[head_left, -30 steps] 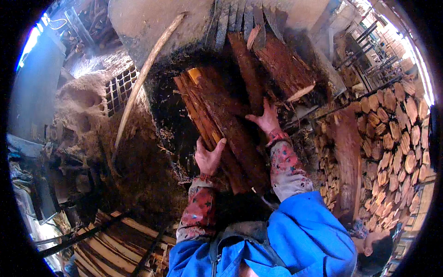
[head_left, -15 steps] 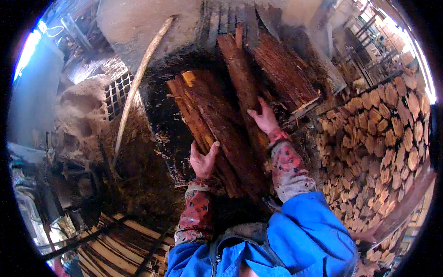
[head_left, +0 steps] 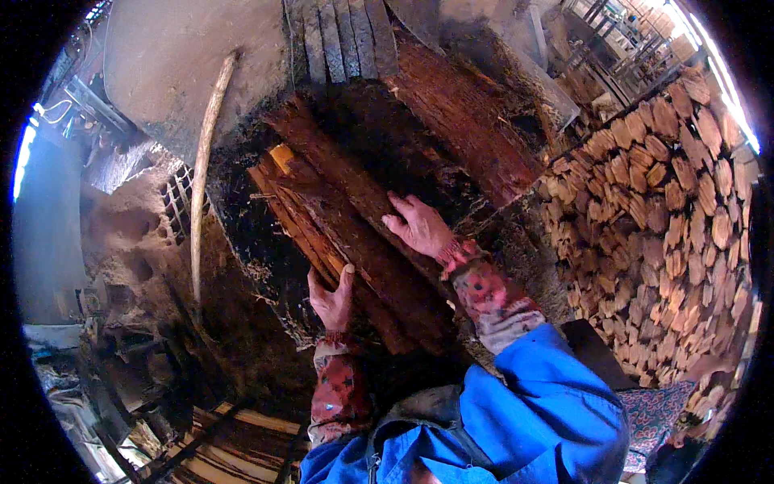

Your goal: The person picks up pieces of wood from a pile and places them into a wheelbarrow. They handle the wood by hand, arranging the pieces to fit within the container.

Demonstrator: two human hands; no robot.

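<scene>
A bundle of long, rough brown wood slabs (head_left: pixel 359 242) lies slanting in front of me, with thinner orange-brown strips (head_left: pixel 294 218) along its left side. My left hand (head_left: pixel 330 302) is closed around the near left edge of those strips, thumb on top. A narrow bark-covered slab (head_left: pixel 322 157) lies along the bundle's right side. Against its right edge rests my right hand (head_left: pixel 421 230), thumb and forefinger apart and the other fingers partly hidden. Farther right lies a wide reddish-brown slab (head_left: pixel 468 117), touched by neither hand.
Stacked split wood (head_left: pixel 653 242) forms a wall on the right. A pale pole (head_left: pixel 208 169) leans at the left, near a metal grid (head_left: pixel 176 206). Grey corrugated strips (head_left: pixel 343 40) stand at the far side. Sawn boards (head_left: pixel 234 440) lie lower left. Another person's patterned clothing (head_left: pixel 657 415) shows lower right.
My right hand has moved left with the narrow slab, which now lies against the bundle, and its fingers have loosened. My left hand still holds the strips. The view has shifted.
</scene>
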